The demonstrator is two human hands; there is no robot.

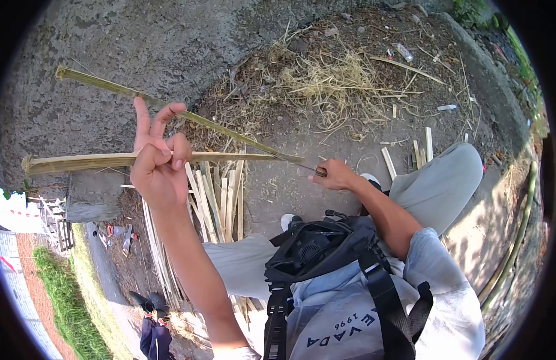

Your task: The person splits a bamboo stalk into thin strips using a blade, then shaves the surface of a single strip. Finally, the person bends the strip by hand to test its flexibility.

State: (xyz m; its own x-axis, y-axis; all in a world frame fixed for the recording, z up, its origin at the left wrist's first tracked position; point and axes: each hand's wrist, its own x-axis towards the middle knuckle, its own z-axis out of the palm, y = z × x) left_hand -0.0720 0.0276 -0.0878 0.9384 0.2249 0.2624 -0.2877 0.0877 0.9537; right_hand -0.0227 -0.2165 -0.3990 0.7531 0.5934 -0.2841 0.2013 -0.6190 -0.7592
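Observation:
My left hand (161, 159) is closed round the lower bamboo strip (98, 162), thumb and lower fingers gripping it. Its index and middle fingers stretch up to the upper bamboo strip (200, 122), which splays away at an angle. The two strips meet near their right ends, at a thin blade. My right hand (335, 174) is wrapped round the dark handle of the knife (308, 168), whose blade lies at that meeting point. Much of the handle is hidden in the fist.
Split bamboo pieces (221, 198) lie below my left hand, with more strips near my right knee. A heap of shavings (332, 81) covers the ground ahead. Long poles (518, 240) lie at the right. Another person's legs (155, 336) show at the lower left.

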